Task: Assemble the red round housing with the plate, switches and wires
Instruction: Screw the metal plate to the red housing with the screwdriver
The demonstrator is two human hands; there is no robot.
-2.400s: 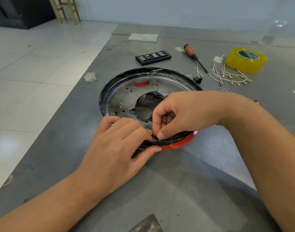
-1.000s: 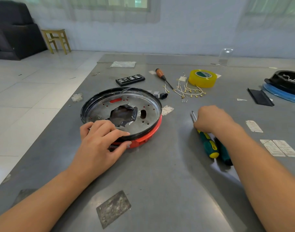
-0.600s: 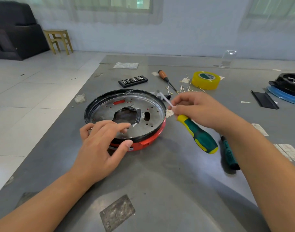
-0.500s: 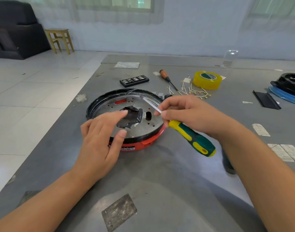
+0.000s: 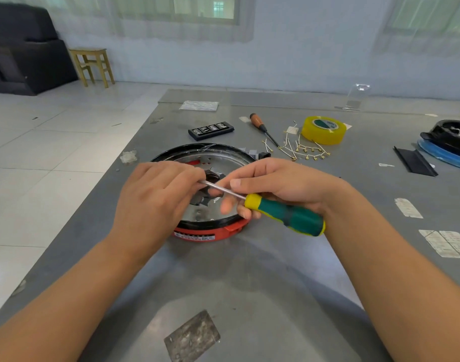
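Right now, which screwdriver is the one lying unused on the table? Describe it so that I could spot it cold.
Start at the yellow tape roll at the far side of the grey table. Just left of it, past the scattered gold-tipped wires, lies the wooden-handled screwdriver, right of the black bit case. Its orange-brown handle and thin dark shaft set it apart from the green-and-yellow screwdriver held in the right hand.

Wall: pale blue painted wall (image 5: 302, 56) across the back of the room.
Windows: one window (image 5: 205, 7) at top centre behind a sheer whitish curtain (image 5: 145, 19); a second curtained window (image 5: 430, 17) at top right.
Floor: glossy white square tiles (image 5: 40, 158) with thin dark joints.
Furniture: dark upholstered sofa (image 5: 22, 50) at far left; small yellowish wooden stool (image 5: 91, 65) just beside it, near the wall.
Light: soft daylight through the curtains.
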